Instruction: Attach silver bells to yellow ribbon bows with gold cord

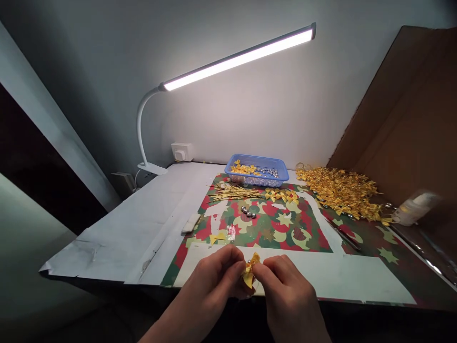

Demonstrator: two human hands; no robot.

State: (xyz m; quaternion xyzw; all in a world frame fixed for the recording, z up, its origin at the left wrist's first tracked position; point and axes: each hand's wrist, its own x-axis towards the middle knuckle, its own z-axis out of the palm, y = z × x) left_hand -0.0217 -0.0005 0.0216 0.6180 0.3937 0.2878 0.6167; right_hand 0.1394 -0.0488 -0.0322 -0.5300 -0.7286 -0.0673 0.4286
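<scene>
Between my two hands, just over the table's front edge, is a small yellow ribbon bow (249, 277) with a silvery bead near its middle. My left hand (217, 281) pinches the bow from the left. On the other side, the fingers of my right hand (287, 290) are closed on it too. Several silver beads (248, 212) lie in a short row on the patterned sheet beyond. Behind them are a bundle of gold twist ties (233, 191) and a group of yellow bows (282, 195). A yellow scrap (217, 237) lies nearer my left hand.
A blue plastic basket (257, 180) holds bows and beads. To its right spreads a big heap of gold bows (339, 190), beside tweezers (343, 234) and a blurred bottle (414, 208). A lit lamp (239, 58) hangs above; cardboard (407, 114) stands at right.
</scene>
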